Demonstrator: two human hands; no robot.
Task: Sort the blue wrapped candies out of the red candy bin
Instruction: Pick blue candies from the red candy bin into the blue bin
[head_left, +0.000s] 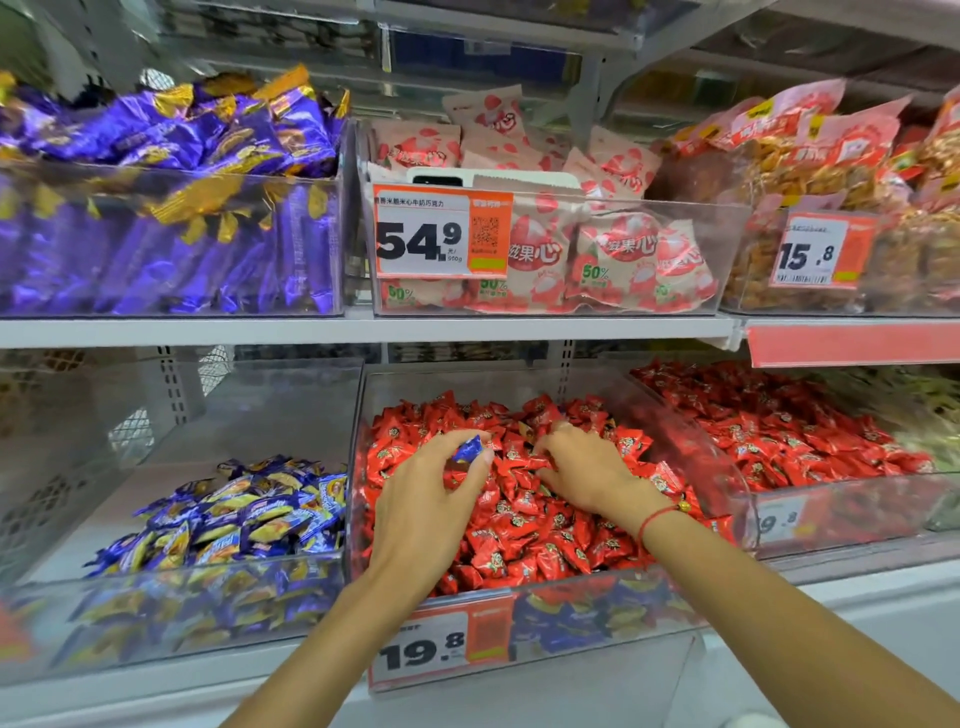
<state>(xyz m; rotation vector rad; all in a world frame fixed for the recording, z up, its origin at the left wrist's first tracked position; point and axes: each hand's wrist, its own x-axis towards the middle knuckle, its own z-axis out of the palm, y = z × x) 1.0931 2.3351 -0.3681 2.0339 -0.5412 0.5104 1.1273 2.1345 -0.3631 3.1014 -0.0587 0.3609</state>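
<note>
a shop: shelved candy bins (550, 587) with price tags (441, 236)
</note>
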